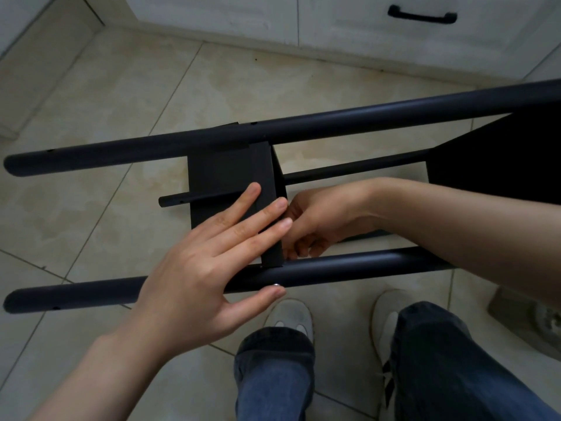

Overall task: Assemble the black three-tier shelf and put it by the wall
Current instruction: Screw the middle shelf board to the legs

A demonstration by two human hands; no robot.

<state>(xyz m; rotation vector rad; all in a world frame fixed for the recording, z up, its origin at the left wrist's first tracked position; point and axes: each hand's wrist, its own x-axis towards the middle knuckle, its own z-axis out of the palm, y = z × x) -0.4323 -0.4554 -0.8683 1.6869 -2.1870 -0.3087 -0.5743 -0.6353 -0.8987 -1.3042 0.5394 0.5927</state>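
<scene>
The black shelf frame lies on its side over the tiled floor. Its near tube leg (pixel 349 267) and far tube leg (pixel 273 129) run left to right. Between them sits a black shelf panel (pixel 224 171), and another panel (pixel 501 156) is at the right. My left hand (pixel 212 253) lies flat on the middle panel with straight fingers, and its thumb presses a small silver screw (pixel 276 285) on the near leg. My right hand (pixel 312 226) reaches in behind the panel with curled fingers; what they hold is hidden.
White cabinet fronts with a black drawer handle (pixel 422 15) line the far side. My two feet in grey shoes (pixel 291 314) stand just below the near leg. A pale object (pixel 531 317) lies on the floor at the right edge.
</scene>
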